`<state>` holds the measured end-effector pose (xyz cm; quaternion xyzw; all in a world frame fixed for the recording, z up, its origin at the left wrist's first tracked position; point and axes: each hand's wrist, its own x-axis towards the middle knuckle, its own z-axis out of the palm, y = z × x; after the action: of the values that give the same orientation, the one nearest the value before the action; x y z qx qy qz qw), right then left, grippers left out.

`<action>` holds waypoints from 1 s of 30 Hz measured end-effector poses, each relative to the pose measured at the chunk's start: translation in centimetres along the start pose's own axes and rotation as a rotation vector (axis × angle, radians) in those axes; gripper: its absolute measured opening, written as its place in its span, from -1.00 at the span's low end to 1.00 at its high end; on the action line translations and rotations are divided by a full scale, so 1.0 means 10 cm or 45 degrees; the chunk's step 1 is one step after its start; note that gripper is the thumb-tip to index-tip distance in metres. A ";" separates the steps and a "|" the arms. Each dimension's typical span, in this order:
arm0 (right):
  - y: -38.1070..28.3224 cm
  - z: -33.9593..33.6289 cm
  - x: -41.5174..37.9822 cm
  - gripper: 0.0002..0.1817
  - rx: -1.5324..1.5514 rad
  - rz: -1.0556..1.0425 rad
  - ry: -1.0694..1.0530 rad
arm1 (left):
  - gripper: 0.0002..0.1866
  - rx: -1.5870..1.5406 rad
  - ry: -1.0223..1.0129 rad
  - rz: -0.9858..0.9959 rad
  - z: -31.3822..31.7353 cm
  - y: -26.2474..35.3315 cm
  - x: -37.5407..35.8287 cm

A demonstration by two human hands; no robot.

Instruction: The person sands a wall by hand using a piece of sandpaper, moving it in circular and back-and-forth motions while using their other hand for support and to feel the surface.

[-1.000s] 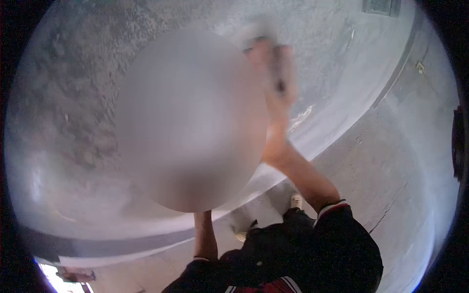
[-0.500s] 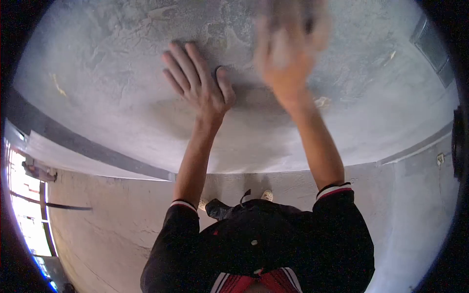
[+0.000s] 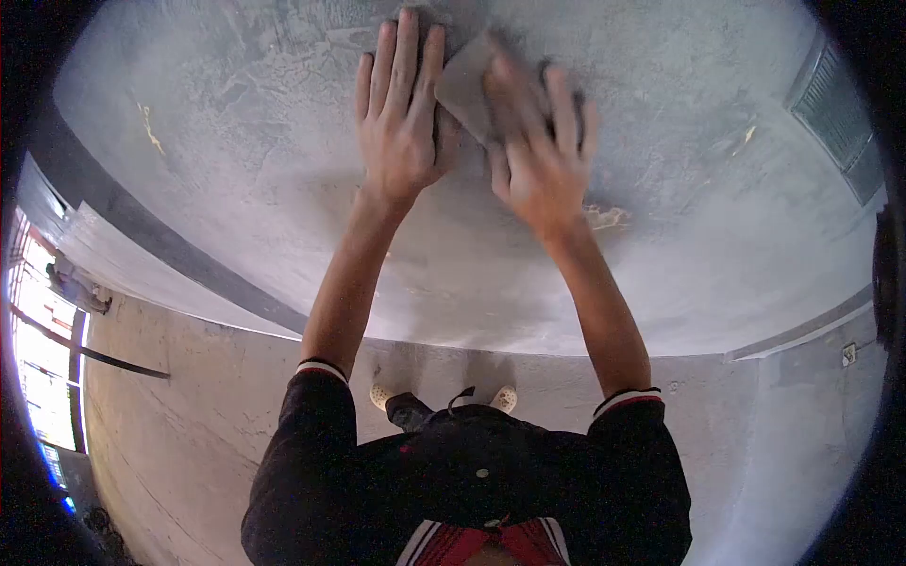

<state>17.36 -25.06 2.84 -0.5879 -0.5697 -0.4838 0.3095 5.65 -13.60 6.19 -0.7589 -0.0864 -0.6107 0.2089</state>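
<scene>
The left hand [image 3: 401,118] lies flat and open against a grey plastered wall [image 3: 236,189], fingers straight, close together and pointing up, palm touching the rough, mottled skin of the plaster. Just beside it, the right hand [image 3: 538,141] presses a thin, flat grey sheet [image 3: 464,85], likely sandpaper, against the same wall; its fingers are spread and laid over the sheet rather than curled round it, so the sheet is pinned under the palm and fingertips. Only one blunt corner of the sheet shows, jutting out towards the left hand's thumb side; the rest is covered by the right hand, which is slightly smeared with motion, so the sheet's full outline and surface grain cannot be made out. The wall looks trowelled, with darker swirls above the hands and a smoother, paler band below the wrists; a small chipped, yellowish patch [image 3: 604,217] sits just below and outward of the right hand. Further out beyond the right hand a slatted vent [image 3: 830,94] is set in the wall, partly cut by the dark rim of the view. Below both forearms the wall meets a bare concrete floor [image 3: 189,424], where two light shoes [image 3: 382,394] peek out past the dark short-sleeved shirt [image 3: 472,481] with red and white cuffs. Outward of the left hand a dark band [image 3: 142,236] runs along the wall's foot, and a bright opening [image 3: 38,377] glares at the edge. The wall is unobstructed all about both hands.
</scene>
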 end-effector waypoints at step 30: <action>0.21 -0.22 0.61 -0.57 -0.269 0.487 0.416 | -0.36 0.035 -0.059 -0.283 0.05 0.05 -0.20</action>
<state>18.20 -25.15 9.66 -0.6279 -0.3371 -0.5617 0.4202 5.84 -13.59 4.09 -0.7555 -0.1831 -0.6113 0.1482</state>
